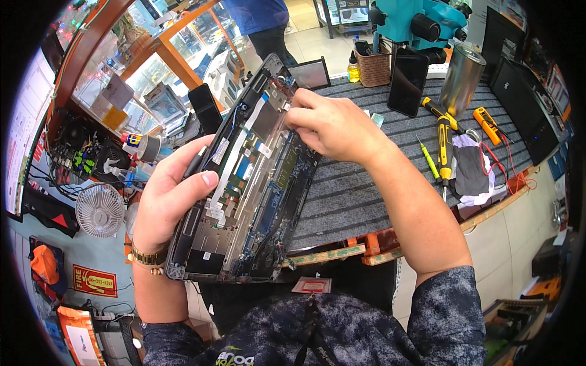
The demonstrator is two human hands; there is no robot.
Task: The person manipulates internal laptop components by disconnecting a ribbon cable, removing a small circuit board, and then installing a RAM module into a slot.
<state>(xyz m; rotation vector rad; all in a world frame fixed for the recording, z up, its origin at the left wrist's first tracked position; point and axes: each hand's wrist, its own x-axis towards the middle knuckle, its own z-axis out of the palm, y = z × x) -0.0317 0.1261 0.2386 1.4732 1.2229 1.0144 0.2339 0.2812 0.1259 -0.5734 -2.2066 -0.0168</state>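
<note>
An opened laptop body (244,195) is held tilted up in front of me, showing circuit boards, a white ribbon cable (235,158) and metal plates. My left hand (174,195) is closed on its left edge, thumb over the rim, beside a narrow black piece (195,161) that I cannot identify. My right hand (317,122) is at the upper inner part of the laptop, fingers curled together near its top right; what they grip is hidden. To the right, a green screwdriver (429,160), a yellow-and-black screwdriver (444,146) and a yellow meter (486,126) lie on the grey ridged mat (366,195).
A teal microscope (409,21), a metal canister (461,79), an upright phone (408,82) and a black laptop (525,110) stand at the back and right. A small fan (101,210) and clutter are at left. A person (268,24) stands beyond the bench.
</note>
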